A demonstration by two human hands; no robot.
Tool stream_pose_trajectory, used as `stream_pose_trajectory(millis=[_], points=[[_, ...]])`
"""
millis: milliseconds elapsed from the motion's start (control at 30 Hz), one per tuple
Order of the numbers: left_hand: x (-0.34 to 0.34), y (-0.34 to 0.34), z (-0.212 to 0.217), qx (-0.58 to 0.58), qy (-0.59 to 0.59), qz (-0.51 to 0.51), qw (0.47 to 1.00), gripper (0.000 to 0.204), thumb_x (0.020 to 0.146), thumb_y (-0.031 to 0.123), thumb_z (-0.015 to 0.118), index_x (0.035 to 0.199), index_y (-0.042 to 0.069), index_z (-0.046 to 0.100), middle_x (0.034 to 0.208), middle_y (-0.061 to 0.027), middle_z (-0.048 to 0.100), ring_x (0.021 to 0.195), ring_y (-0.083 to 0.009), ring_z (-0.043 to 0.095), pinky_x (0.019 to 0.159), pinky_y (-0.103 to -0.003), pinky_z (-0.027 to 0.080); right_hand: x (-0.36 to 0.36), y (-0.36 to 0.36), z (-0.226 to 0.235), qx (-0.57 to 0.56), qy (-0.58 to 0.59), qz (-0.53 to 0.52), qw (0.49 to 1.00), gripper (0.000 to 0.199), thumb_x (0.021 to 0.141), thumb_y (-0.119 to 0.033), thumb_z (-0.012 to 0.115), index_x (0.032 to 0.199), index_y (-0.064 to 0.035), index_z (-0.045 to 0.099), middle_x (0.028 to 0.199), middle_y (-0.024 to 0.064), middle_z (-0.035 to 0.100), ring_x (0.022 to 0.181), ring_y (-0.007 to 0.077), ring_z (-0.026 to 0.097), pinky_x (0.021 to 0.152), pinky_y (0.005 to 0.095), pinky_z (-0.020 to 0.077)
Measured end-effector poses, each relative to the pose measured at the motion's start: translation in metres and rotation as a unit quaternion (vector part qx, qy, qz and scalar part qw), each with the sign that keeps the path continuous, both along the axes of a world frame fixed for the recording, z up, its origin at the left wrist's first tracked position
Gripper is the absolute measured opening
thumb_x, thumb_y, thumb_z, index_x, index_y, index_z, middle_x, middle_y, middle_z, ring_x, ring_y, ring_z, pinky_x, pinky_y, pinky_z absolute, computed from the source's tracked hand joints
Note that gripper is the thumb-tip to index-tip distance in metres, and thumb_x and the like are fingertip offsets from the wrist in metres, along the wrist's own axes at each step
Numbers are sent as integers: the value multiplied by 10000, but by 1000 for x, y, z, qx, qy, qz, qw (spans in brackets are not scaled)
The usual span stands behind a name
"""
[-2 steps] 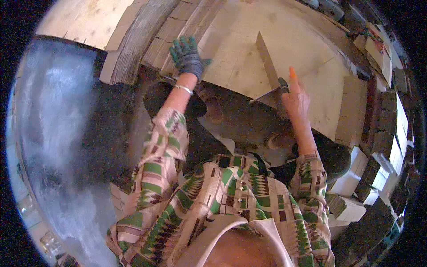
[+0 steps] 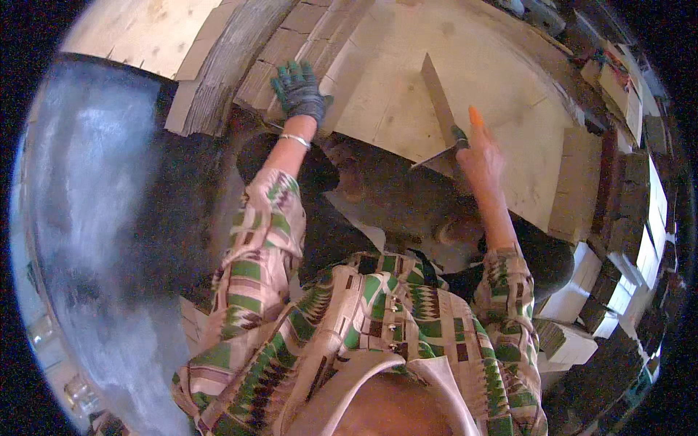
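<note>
L-shaped flat tool (image 2: 437,94), possibly a carpenter's square, stands out from the right hand across the pale wooden sheet (image 2: 392,91), its long leg angled away from the person; whether the two legs are one piece I cannot be sure.

From the left, a bluish surface (image 2: 94,167) fills the side, with a pale panel (image 2: 138,36) above it. Next runs a weathered grey plank (image 2: 231,69), then pale slats (image 2: 294,33) laid side by side. The left hand (image 2: 301,98), in a dark glove with green fingertips, rests open over the seam between slats and sheet, grasping nothing; the flat palm perhaps gives a steady prop.

Farther right, the right hand (image 2: 481,156) appears closed on the tool's corner, its dark-covered thumb (image 2: 461,136) on it; the curled fingers are hidden. Its index finger reaches forward in an orange finger cover (image 2: 476,116), likely worn against abrasion. The short leg ends by the sheet's near edge. Beyond, pale boards (image 2: 574,182) stand close together, probably tucked aside to leave the sheet reachable.
</note>
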State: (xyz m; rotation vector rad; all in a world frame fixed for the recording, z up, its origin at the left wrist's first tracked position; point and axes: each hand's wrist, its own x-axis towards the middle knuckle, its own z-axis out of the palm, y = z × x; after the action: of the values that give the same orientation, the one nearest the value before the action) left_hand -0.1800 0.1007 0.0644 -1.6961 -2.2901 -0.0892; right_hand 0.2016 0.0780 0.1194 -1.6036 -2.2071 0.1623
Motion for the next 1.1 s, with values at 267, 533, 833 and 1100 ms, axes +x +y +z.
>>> stream_pose_trajectory(millis=[267, 533, 833, 1100], points=[[-15, 8, 6, 18, -181, -27, 983, 390, 869, 431, 648, 1129, 148, 713, 1173, -151, 681, 1092, -356, 630, 957, -459, 488, -15, 28, -22, -204, -30, -20, 978, 813, 843, -92, 598, 1562, -234, 245, 929, 249, 697, 869, 444, 678, 747, 539, 535], [86, 6, -20, 10, -233, -174, 957, 320, 970, 355, 484, 1093, 184, 724, 1003, -150, 718, 905, -377, 689, 801, -492, 540, -37, -6, 7, -81, 72, 52, 993, 908, 768, -31, 616, 1554, -320, 268, 776, 212, 683, 708, 423, 671, 638, 526, 536], [155, -26, -14, -107, -368, -99, 918, 568, 897, 698, 492, 1093, 221, 728, 1020, -94, 733, 888, -340, 707, 763, -448, 553, -29, -30, -31, -172, -87, 67, 979, 878, 783, -42, 588, 1563, -276, 260, 865, 168, 713, 770, 402, 691, 678, 521, 556], [149, -3, 1, 135, -270, -182, 936, 627, 875, 580, 636, 1285, 106, 630, 1311, -181, 623, 1211, -396, 567, 1034, -469, 432, 19, -15, 10, -130, 51, -10, 990, 705, 826, -30, 557, 1493, -197, 402, 1223, 208, 644, 1138, 378, 627, 920, 514, 516]])
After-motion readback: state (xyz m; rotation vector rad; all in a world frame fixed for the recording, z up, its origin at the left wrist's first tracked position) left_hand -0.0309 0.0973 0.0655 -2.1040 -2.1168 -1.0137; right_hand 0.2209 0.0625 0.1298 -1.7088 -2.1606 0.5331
